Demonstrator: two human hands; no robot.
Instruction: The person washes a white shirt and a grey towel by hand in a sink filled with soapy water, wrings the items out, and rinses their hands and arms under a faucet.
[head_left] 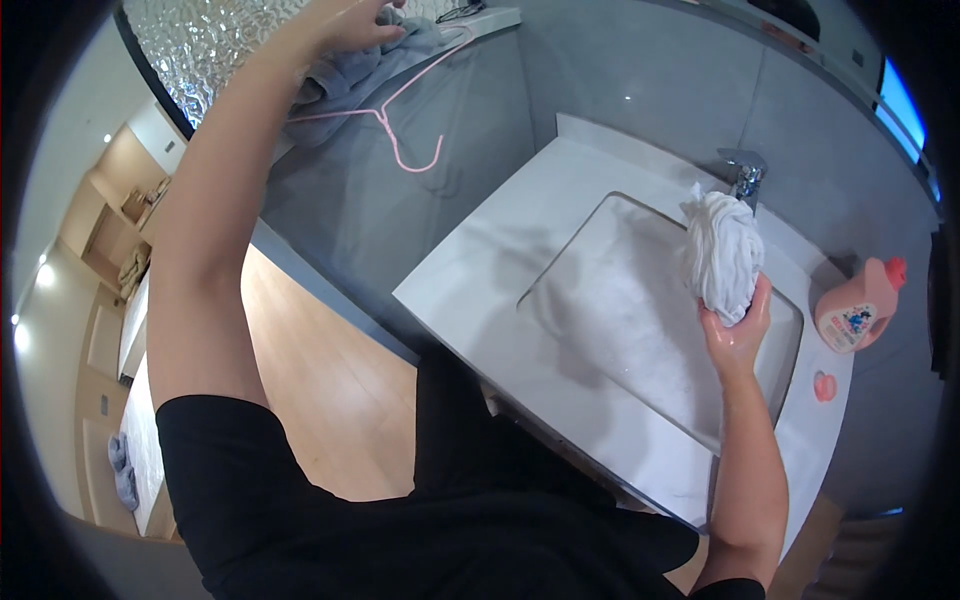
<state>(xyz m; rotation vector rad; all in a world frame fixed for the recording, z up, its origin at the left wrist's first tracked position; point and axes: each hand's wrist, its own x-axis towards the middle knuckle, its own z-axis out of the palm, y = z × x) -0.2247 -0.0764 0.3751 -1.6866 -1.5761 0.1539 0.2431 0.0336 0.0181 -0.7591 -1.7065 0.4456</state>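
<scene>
My right hand (pixel 738 325) is closed around the lower end of a bunched, wet-looking white cloth (pixel 722 250), held up over the sink basin (pixel 560 265). Whitish, sudsy water (pixel 630 300) lies in the basin. At the upper left, my left hand (pixel 360 25) reaches out with thumb and a finger apart; the picture's top edge cuts part of it off. Just below that hand lies grey cloth (pixel 345 70) on a ledge. A pink hanger (pixel 383 115) rests against the cloth, its hook hanging over the ledge's side.
A chrome faucet (pixel 748 175) stands behind the raised cloth. On the right of the white counter (pixel 470 270) are a pink detergent bottle (pixel 858 305) and a small pink cap (pixel 824 387). Grey wall panels (pixel 640 80) rise behind. Wooden floor (pixel 320 370) shows at left.
</scene>
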